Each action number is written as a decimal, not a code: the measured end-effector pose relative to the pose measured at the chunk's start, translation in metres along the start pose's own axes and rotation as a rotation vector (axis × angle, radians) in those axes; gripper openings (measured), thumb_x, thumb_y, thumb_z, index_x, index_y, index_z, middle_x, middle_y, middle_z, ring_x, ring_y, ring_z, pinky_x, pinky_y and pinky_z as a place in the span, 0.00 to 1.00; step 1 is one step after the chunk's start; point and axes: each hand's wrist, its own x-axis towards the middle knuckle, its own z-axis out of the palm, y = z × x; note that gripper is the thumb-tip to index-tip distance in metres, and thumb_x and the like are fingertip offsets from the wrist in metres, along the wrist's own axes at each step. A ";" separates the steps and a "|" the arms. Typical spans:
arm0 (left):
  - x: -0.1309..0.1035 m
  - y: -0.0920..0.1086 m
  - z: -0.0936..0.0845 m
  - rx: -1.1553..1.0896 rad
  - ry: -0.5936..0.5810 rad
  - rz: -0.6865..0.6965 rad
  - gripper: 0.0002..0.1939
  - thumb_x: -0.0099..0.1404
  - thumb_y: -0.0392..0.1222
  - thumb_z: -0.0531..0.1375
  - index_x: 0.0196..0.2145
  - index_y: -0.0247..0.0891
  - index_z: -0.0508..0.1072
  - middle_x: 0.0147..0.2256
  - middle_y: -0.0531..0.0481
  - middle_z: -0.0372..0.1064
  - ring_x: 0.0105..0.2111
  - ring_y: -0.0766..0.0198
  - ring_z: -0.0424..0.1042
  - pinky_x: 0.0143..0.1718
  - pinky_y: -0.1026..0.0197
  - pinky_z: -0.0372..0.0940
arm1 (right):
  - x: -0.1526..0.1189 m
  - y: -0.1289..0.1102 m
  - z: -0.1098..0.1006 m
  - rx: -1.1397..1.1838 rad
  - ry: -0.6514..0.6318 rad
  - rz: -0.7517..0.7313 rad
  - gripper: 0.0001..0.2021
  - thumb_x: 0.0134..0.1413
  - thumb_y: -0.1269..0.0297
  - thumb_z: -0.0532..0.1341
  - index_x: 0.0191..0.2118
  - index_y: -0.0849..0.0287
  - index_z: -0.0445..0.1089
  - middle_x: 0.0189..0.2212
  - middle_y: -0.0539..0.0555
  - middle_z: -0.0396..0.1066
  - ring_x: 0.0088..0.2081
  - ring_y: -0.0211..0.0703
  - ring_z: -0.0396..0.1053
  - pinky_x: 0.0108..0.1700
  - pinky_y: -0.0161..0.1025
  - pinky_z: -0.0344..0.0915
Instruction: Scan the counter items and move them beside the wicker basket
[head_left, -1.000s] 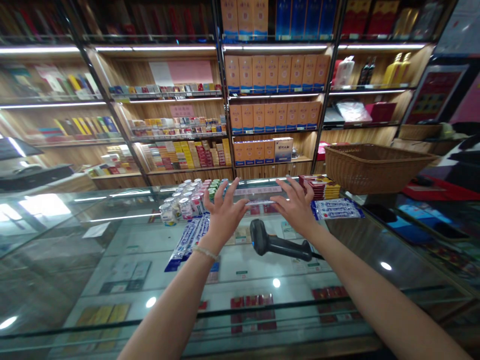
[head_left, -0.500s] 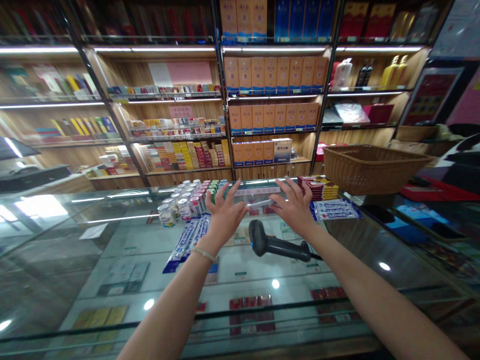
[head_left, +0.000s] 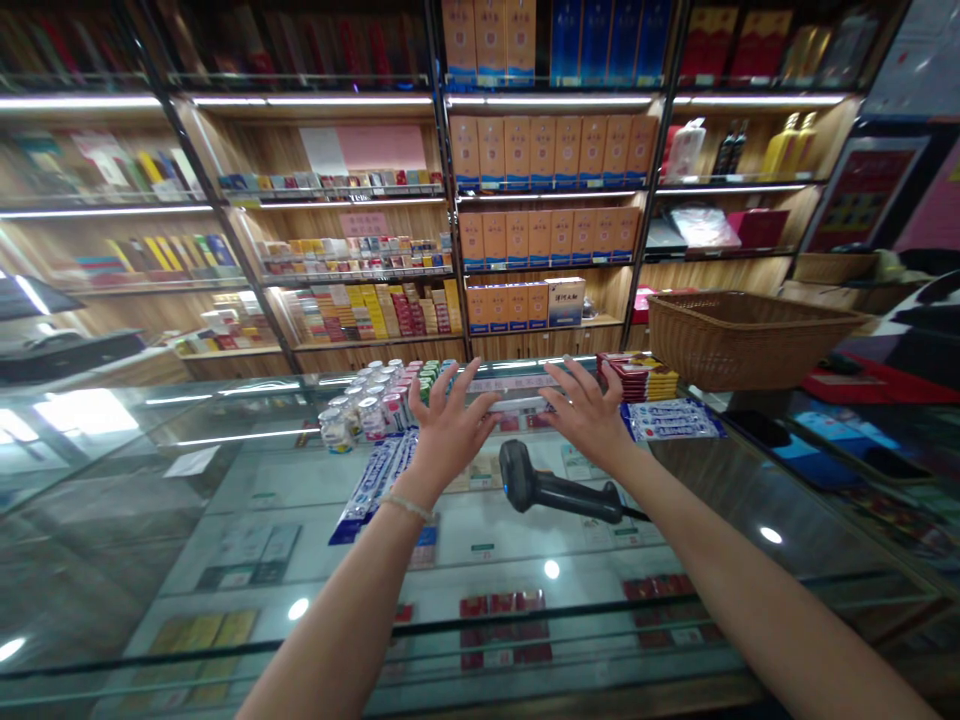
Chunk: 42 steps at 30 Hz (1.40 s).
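Both my hands (head_left: 451, 432) (head_left: 591, 418) in a fingertip pinch on a thin whitish strip (head_left: 519, 404), near a barcode scanner (head_left: 559, 490).

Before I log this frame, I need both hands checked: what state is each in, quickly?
Left hand: closed in a pinch on one end of the pale strip.
Right hand: pinching its other end.

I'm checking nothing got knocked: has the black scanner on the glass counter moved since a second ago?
No. The black scanner shows no visible shift in any direction against the wicker basket.
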 end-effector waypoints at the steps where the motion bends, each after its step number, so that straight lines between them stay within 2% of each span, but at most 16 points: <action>1: 0.000 -0.001 0.000 -0.004 0.008 0.014 0.12 0.68 0.55 0.62 0.46 0.52 0.78 0.68 0.47 0.61 0.68 0.44 0.55 0.69 0.30 0.29 | 0.000 0.000 -0.001 -0.003 -0.011 -0.006 0.11 0.69 0.56 0.59 0.50 0.52 0.73 0.63 0.55 0.69 0.69 0.50 0.55 0.73 0.58 0.29; 4: -0.001 -0.004 -0.001 -0.018 0.012 0.028 0.16 0.64 0.58 0.65 0.48 0.54 0.77 0.69 0.48 0.60 0.68 0.43 0.55 0.70 0.31 0.25 | 0.000 -0.001 -0.003 0.013 -0.061 -0.011 0.14 0.71 0.55 0.55 0.54 0.51 0.72 0.65 0.55 0.67 0.69 0.51 0.55 0.72 0.59 0.28; 6: -0.002 -0.004 -0.001 -0.014 0.006 0.022 0.16 0.64 0.57 0.66 0.48 0.55 0.77 0.69 0.49 0.59 0.69 0.44 0.55 0.70 0.31 0.23 | -0.001 -0.001 -0.003 0.045 -0.108 0.008 0.14 0.70 0.55 0.57 0.55 0.51 0.71 0.66 0.56 0.66 0.70 0.52 0.55 0.72 0.60 0.28; 11: -0.002 -0.004 -0.001 -0.009 -0.007 0.013 0.13 0.64 0.55 0.67 0.45 0.54 0.78 0.70 0.50 0.58 0.69 0.43 0.54 0.69 0.30 0.23 | -0.003 -0.004 0.000 0.074 -0.145 0.036 0.15 0.68 0.56 0.59 0.57 0.50 0.71 0.67 0.56 0.64 0.70 0.55 0.53 0.72 0.63 0.30; 15: -0.002 -0.006 -0.001 -0.004 0.010 -0.013 0.12 0.63 0.54 0.68 0.43 0.53 0.78 0.69 0.50 0.59 0.69 0.42 0.54 0.69 0.30 0.25 | 0.008 -0.007 -0.006 0.068 -0.186 0.041 0.17 0.67 0.57 0.60 0.57 0.52 0.71 0.69 0.57 0.61 0.71 0.56 0.52 0.72 0.63 0.31; 17: -0.002 -0.009 -0.001 -0.003 0.018 -0.035 0.12 0.62 0.53 0.68 0.43 0.53 0.79 0.69 0.49 0.59 0.68 0.41 0.55 0.69 0.30 0.27 | 0.016 -0.009 -0.012 0.083 -0.236 0.063 0.20 0.66 0.56 0.61 0.60 0.52 0.69 0.71 0.58 0.58 0.71 0.58 0.50 0.72 0.64 0.32; 20: -0.003 -0.015 0.001 -0.001 0.027 -0.079 0.13 0.63 0.54 0.68 0.44 0.52 0.79 0.70 0.48 0.58 0.68 0.40 0.55 0.69 0.29 0.28 | 0.021 -0.017 -0.025 0.134 -0.305 0.140 0.30 0.66 0.51 0.60 0.68 0.55 0.61 0.73 0.64 0.51 0.73 0.61 0.46 0.71 0.65 0.36; 22: -0.004 -0.018 0.003 0.007 0.029 -0.099 0.13 0.63 0.55 0.67 0.44 0.52 0.80 0.70 0.48 0.58 0.68 0.40 0.54 0.69 0.29 0.28 | 0.015 -0.024 -0.033 0.181 -0.358 0.185 0.36 0.66 0.46 0.58 0.72 0.58 0.54 0.74 0.67 0.47 0.74 0.62 0.42 0.71 0.64 0.40; 25: -0.005 -0.020 0.005 0.018 0.016 -0.118 0.13 0.64 0.55 0.66 0.45 0.52 0.79 0.70 0.47 0.57 0.69 0.39 0.54 0.68 0.27 0.30 | -0.006 -0.036 -0.043 0.257 -0.471 0.180 0.42 0.65 0.39 0.55 0.74 0.58 0.47 0.75 0.66 0.43 0.75 0.61 0.38 0.71 0.65 0.40; 30: -0.007 -0.020 0.006 -0.022 -0.007 -0.144 0.13 0.65 0.55 0.66 0.44 0.52 0.80 0.70 0.46 0.57 0.69 0.39 0.53 0.68 0.26 0.30 | -0.033 -0.052 -0.052 0.347 -0.680 0.162 0.54 0.52 0.28 0.60 0.74 0.63 0.49 0.74 0.73 0.39 0.75 0.68 0.35 0.70 0.71 0.41; 33: -0.007 -0.020 0.006 -0.032 -0.011 -0.149 0.12 0.64 0.55 0.66 0.44 0.52 0.80 0.70 0.47 0.56 0.69 0.39 0.53 0.68 0.26 0.30 | -0.033 -0.054 -0.055 0.368 -0.737 0.167 0.50 0.49 0.31 0.65 0.68 0.62 0.60 0.74 0.75 0.40 0.75 0.69 0.35 0.69 0.73 0.40; 36: -0.006 -0.020 0.006 -0.018 -0.015 -0.154 0.12 0.64 0.54 0.66 0.44 0.51 0.80 0.70 0.46 0.56 0.69 0.39 0.53 0.67 0.26 0.31 | -0.028 -0.053 -0.058 0.378 -0.756 0.171 0.34 0.51 0.39 0.68 0.55 0.60 0.72 0.74 0.73 0.43 0.75 0.69 0.37 0.69 0.74 0.41; 39: -0.007 -0.021 0.006 -0.012 -0.016 -0.160 0.12 0.64 0.54 0.66 0.44 0.51 0.80 0.70 0.45 0.57 0.69 0.39 0.54 0.68 0.26 0.31 | -0.025 -0.052 -0.057 0.379 -0.750 0.154 0.23 0.53 0.46 0.69 0.46 0.59 0.74 0.73 0.71 0.48 0.74 0.69 0.41 0.68 0.73 0.43; 42: -0.008 -0.023 0.006 -0.022 -0.011 -0.169 0.12 0.64 0.53 0.66 0.44 0.51 0.80 0.70 0.46 0.58 0.68 0.39 0.55 0.68 0.27 0.30 | -0.025 -0.050 -0.054 0.379 -0.745 0.131 0.19 0.53 0.51 0.69 0.44 0.59 0.75 0.71 0.69 0.53 0.74 0.69 0.43 0.67 0.73 0.45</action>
